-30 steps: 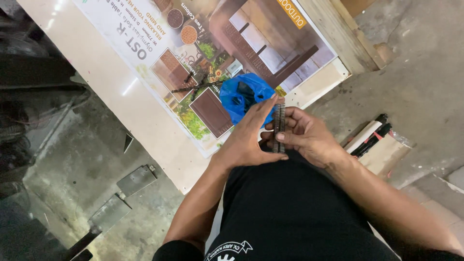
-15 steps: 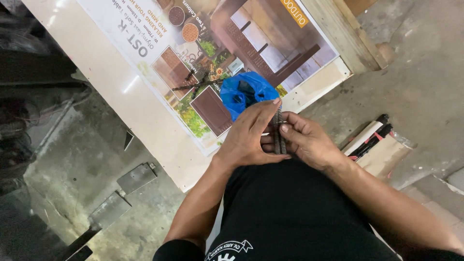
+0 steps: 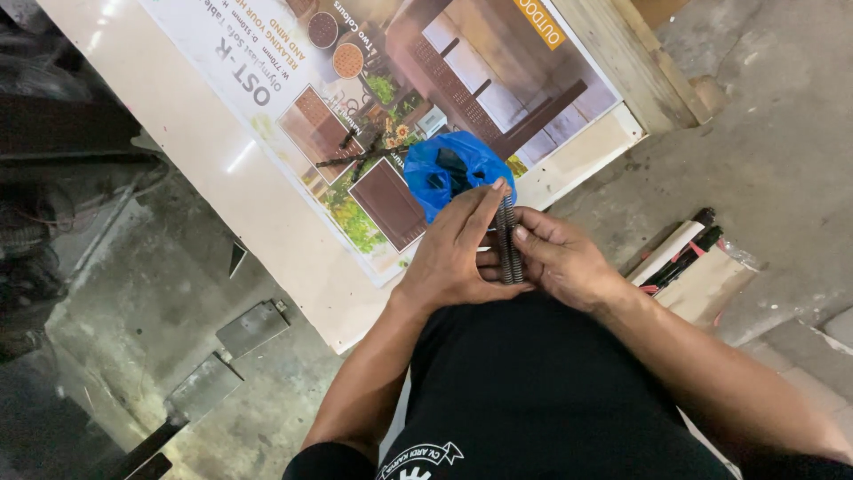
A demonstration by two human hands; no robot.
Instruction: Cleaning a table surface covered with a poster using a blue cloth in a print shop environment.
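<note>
My left hand (image 3: 455,258) and my right hand (image 3: 555,258) meet over my lap and together hold a bundle of dark ridged rods or screws (image 3: 508,242), which stands upright between the fingers. Just beyond the hands a blue plastic bag (image 3: 449,169) with dark parts inside lies on a large printed cardboard box (image 3: 293,107). I wear a black shirt (image 3: 533,391).
The box lies flat on a concrete floor (image 3: 782,151), with a wooden plank (image 3: 622,62) along its far edge. A small pack with red and black tools (image 3: 689,258) lies to my right. Metal plates (image 3: 253,327) lie on the floor at left.
The hands and the bundle have stayed nearly still; my left fingers have shifted slightly along the rods. The view has barely moved.
</note>
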